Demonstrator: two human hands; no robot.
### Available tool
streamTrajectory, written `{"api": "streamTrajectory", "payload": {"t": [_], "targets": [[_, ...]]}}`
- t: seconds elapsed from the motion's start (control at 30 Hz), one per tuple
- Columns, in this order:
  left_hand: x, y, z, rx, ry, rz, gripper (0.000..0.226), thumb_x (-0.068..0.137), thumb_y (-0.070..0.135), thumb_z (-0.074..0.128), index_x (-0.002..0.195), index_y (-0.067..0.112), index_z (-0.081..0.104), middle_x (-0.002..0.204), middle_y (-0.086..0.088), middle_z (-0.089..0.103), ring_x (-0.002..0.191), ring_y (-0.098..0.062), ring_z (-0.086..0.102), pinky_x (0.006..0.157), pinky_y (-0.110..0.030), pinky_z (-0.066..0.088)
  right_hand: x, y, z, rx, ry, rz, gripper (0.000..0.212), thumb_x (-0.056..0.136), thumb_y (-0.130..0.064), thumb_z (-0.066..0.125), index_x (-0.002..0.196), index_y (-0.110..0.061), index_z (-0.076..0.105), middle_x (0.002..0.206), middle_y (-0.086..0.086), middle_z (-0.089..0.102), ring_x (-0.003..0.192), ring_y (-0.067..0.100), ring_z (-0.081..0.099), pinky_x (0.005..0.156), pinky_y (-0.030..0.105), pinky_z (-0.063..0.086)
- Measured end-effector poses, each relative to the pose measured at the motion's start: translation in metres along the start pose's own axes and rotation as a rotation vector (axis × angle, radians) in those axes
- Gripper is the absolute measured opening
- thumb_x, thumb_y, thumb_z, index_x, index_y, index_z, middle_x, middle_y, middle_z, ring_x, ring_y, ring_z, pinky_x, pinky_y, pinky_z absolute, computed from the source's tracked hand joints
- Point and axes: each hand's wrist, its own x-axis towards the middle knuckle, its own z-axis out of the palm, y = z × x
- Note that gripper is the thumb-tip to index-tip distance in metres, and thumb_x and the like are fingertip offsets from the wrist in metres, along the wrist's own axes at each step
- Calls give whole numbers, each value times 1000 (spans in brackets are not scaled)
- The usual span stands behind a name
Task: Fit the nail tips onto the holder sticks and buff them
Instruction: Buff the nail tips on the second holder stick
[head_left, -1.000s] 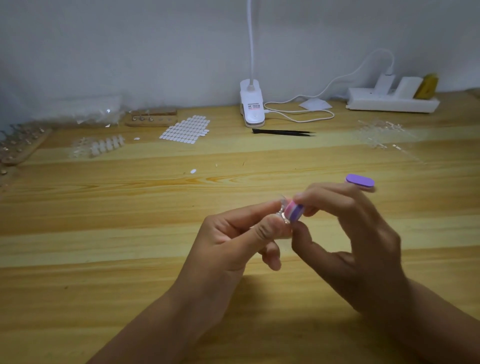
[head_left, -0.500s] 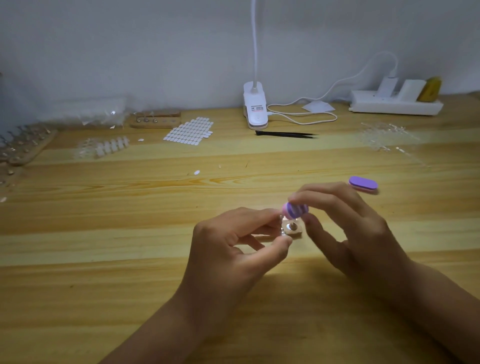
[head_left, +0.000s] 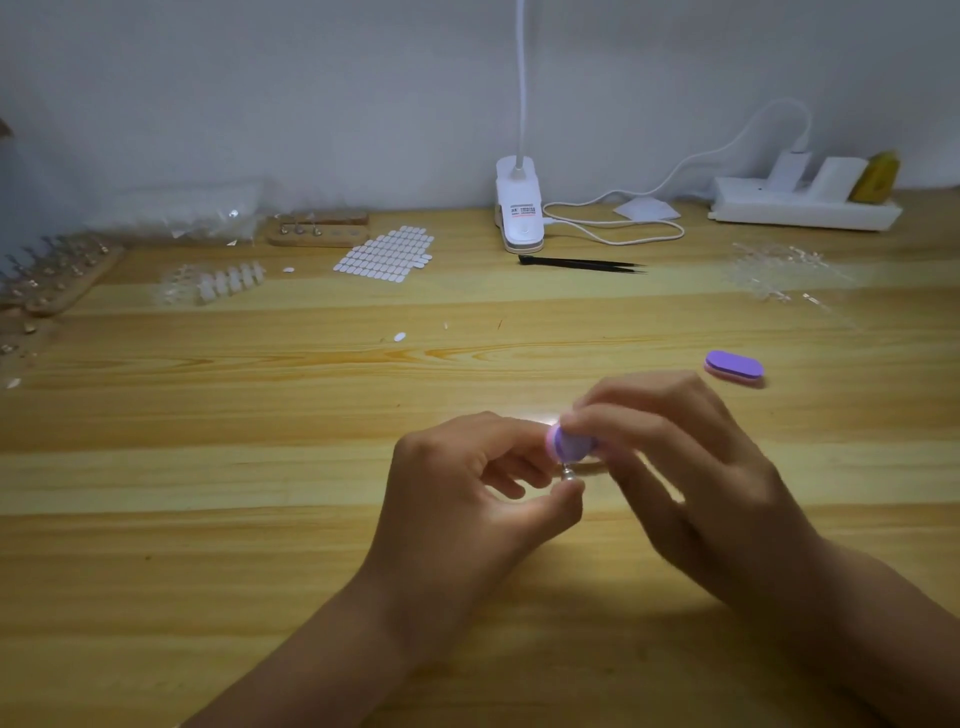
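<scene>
While the left hand (head_left: 467, 499) pinches a small holder stick (head_left: 568, 474) between thumb and forefinger near the middle of the bench (head_left: 208, 571), the right hand (head_left: 691, 478) just beside it curls its fingertips round a purple buffer block (head_left: 571, 441) and presses it over the top of the stick. The nail tip on that stick is hidden under the block, so whether it sits squarely cannot be told.

The step in hand looks like buffing. The pinch is narrow and low on the stick, so a hard stroke could twist the stick out of the fingers or pop the tip off its mount. A clear tip dropped on this pale wood would be hard to find. The right hand is blurred, which suggests quick strokes. Uneven pressure could scuff one side.

At the left edge, a wooden rack (head_left: 57, 275) holds rows of sticks. Toward the back-left corner lies a clear bag (head_left: 182, 213), its contents too faint to make out. Right of it, a smaller wooden block (head_left: 317, 231) carries a few sticks at its left end. Loose pale nail tips (head_left: 223, 283) lie in front of the bag, and a spare buffer (head_left: 735, 368) lies near the right hand, apart from it.
</scene>
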Motion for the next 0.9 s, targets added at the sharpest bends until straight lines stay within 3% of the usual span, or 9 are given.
{"api": "streamTrajectory", "payload": {"t": [0.13,0.27,0.4,0.53,0.67,0.83,0.9], "targets": [[0,1,0,-19,27,-47,20,64,17,84,82,23,76,70,10,70,65,-9,68,58,-26,56,0,7,-3,-92,-57,4,28,89,12,61,114,4,69,112,18,66,105,29,61,97,28,46],[0,-1,0,-55,15,-84,22,62,17,87,77,25,73,67,7,68,60,-10,65,55,-23,54,3,1,-4,-14,46,40,26,95,3,58,119,-5,64,115,9,63,107,22,60,95,26,46],[-1,-3,0,-28,-17,-57,18,65,19,85,76,23,71,66,6,67,60,-14,65,55,-31,53,0,-5,2,-88,-75,-53,31,88,12,65,116,-1,70,113,16,67,107,29,61,94,31,48],[-1,-5,2,-95,31,-123,21,62,17,87,75,26,72,65,3,65,54,-9,61,51,-25,51,3,5,-5,-78,2,52,29,90,9,65,116,-3,68,111,13,65,105,24,60,97,18,43],[1,-6,0,-193,-81,-38,19,73,20,85,89,20,75,79,6,72,72,-14,69,61,-26,56,1,-9,1,93,67,7,33,94,3,62,123,-11,57,120,2,58,114,16,57,97,26,45],[4,-7,-1,-262,-35,-10,32,73,9,84,101,23,76,88,7,73,80,-11,71,67,-18,55,4,4,-8,73,147,94,27,95,-4,57,121,-12,54,113,1,58,106,15,60,92,32,51],[5,-7,0,-267,-38,-9,34,74,9,83,104,23,75,92,8,74,84,-11,72,68,-18,55,4,-3,-8,121,185,78,30,96,-4,58,124,-16,53,114,-2,59,110,12,60,94,29,49]]}}
